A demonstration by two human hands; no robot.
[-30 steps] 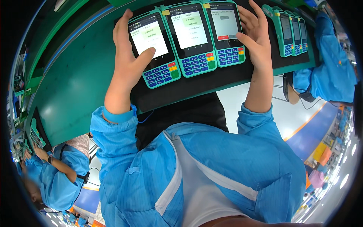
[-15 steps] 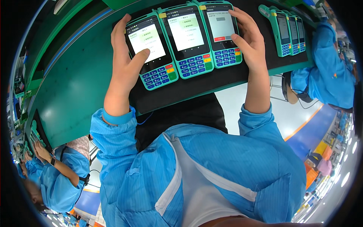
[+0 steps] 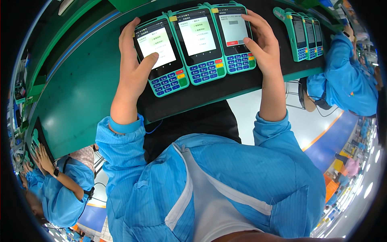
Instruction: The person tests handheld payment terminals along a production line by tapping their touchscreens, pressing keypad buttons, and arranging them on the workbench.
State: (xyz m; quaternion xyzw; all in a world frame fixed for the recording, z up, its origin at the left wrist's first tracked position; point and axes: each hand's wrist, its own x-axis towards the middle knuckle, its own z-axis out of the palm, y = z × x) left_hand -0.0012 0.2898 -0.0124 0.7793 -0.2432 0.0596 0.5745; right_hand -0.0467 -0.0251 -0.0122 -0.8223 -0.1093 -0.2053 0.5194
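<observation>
Three green-framed payment terminals stand side by side, screens lit and blue number keys below. My left hand [image 3: 135,66] grips the left terminal [image 3: 169,82], its fingers along the outer edge and thumb on the screen. The middle terminal [image 3: 197,36] shows a pale list, and neither hand touches it. At the right terminal [image 3: 231,34], which has a red button on a grey screen, my right hand [image 3: 264,46] curls around the outer edge. Its thumb lies at the screen's lower right corner and a fingertip at the upper corner. Other fingers are partly hidden.
A black mat [image 3: 169,107] lies under the terminals on a green bench [image 3: 80,109]. More terminals [image 3: 300,38] stand in a row at the right end. Co-workers in blue sit at the left [image 3: 66,197] and right [image 3: 346,76]. A green rail [image 3: 52,44] runs along the far left.
My right hand and the right terminal appear slightly further left, as do the far terminals, so the view has shifted a little. My left hand keeps its hold. The right co-worker's arm has moved.
</observation>
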